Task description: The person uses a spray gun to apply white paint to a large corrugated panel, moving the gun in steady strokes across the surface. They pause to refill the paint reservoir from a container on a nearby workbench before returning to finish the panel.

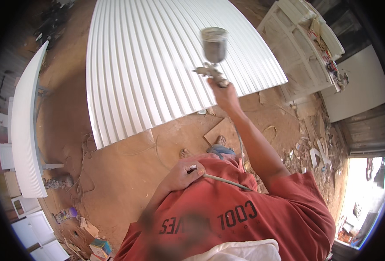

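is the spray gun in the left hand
No, the right hand grips the spray gun, while the left hand is at the red shirt.

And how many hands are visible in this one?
2: the right hand grips a spray gun near the white ribbed panel, and the left hand holds a hose in front of the red shirt. I see no others.
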{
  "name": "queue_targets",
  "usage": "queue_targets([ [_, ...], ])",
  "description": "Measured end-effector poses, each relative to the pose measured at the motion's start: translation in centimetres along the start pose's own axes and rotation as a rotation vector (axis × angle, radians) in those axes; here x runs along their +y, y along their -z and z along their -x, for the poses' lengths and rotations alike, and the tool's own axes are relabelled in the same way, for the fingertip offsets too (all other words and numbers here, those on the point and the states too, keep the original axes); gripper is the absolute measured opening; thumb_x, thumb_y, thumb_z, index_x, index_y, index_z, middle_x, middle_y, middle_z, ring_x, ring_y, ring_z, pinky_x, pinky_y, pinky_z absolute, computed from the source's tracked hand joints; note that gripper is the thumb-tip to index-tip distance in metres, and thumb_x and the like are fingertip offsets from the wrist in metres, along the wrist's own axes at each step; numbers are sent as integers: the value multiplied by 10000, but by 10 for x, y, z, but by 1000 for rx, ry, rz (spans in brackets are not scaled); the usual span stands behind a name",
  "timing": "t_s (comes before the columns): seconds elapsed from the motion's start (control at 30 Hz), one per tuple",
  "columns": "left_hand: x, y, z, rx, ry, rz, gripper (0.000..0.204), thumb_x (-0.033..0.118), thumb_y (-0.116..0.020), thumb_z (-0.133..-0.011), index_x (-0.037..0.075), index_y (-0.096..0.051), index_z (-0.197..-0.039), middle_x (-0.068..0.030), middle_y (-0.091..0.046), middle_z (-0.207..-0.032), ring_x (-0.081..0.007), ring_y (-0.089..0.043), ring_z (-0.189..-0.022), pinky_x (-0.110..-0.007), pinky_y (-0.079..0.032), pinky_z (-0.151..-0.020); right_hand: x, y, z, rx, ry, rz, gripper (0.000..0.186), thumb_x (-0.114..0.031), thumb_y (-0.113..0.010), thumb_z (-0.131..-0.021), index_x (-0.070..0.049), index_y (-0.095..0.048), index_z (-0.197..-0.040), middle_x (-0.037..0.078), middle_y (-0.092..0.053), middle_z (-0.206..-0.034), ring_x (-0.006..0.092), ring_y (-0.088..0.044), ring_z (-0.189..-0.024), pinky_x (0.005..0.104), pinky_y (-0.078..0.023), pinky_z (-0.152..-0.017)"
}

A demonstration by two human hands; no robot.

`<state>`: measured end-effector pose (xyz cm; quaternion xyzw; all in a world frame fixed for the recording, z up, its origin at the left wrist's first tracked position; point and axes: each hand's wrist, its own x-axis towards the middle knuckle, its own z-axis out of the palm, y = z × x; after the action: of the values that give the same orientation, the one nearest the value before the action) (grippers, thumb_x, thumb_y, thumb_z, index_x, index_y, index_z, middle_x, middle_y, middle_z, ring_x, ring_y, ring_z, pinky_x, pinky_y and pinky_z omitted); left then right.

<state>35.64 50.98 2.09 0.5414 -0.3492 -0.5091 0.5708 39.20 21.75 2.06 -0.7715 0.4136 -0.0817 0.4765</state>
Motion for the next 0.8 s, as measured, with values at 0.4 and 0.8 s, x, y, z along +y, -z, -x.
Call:
queue_targets([
  [0.4,-17,14,3,69,-175,-121,295,300,-587,-1009,32,-696,-954,-25,-627,-785,-159,-517,-723,-316,-440,-825,100,143,-88,687,198,-5,415,-406,-624,-996,-8,-650,-884,-11,-494,-649,113,-407,-584,351,-339,-529],
  [0.8,-7,10,18,125,-43,-110,331,338,-577,-1009,29,-668,-932,-65,-678,-867,-143,-583,-724,-304,-468,-684,20,11,-26,35,141,-149,296,-367,-669,-962,-115,-639,-810,-81,-430,-605,43,-356,-510,264,-266,-459],
])
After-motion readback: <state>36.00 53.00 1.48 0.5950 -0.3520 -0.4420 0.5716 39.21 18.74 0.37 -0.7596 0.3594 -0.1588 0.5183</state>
